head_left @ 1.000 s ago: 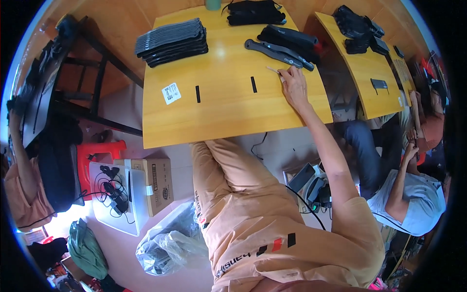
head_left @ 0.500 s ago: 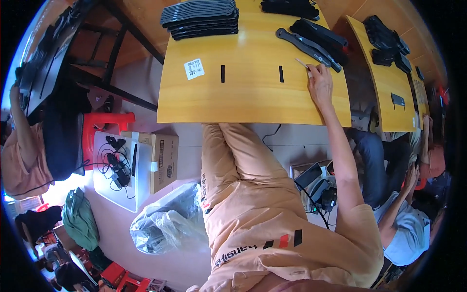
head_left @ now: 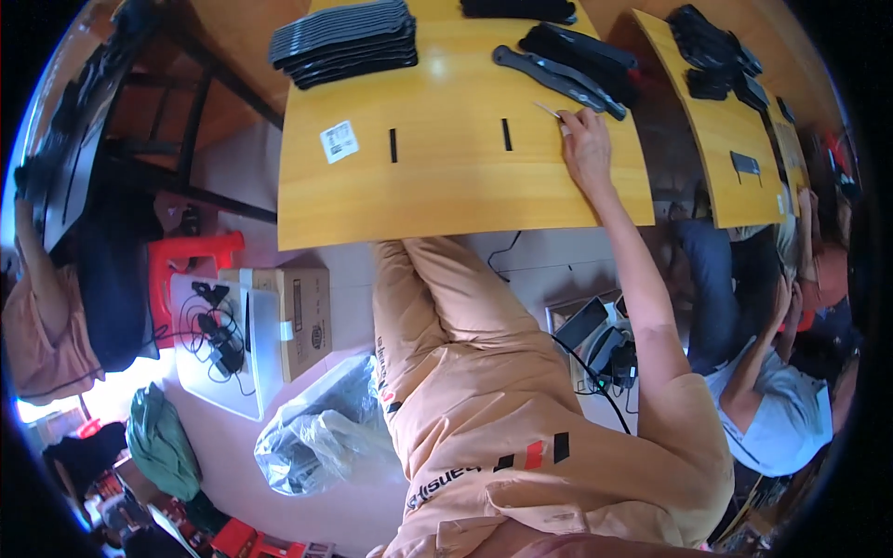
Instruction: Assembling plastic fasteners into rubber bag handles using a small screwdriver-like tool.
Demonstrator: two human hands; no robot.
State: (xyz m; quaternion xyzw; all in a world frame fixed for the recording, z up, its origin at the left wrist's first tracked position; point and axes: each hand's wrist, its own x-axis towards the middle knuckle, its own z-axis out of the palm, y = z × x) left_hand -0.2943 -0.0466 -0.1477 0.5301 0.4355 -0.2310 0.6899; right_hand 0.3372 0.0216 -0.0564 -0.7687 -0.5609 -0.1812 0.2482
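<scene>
At the right side of the yellow table (head_left: 446, 200), my right hand (head_left: 587, 149) has its fingers pinched on a thin pale pointed tool (head_left: 547, 110), whose tip points to the far left. What kind of tool it is cannot be made out. Just beyond the fingers lie curved dark strap-like pieces (head_left: 549, 76) and a black padded piece (head_left: 581, 54). Two short black strips, a left one (head_left: 393, 146) and a right one (head_left: 507, 135), lie upright on the tabletop. My left hand does not show.
A stack of grey-black flat pieces (head_left: 344, 42) stands at the table's far left, with a white label (head_left: 339, 141) nearer me. To the left are a clear bin with cables (head_left: 265, 344), a cardboard box (head_left: 307, 316) and a red stool (head_left: 200, 249). People sit on both sides.
The whole view has shifted, so the table sits slightly farther left and higher. My right hand keeps its pinch on the thin tool near the dark straps.
</scene>
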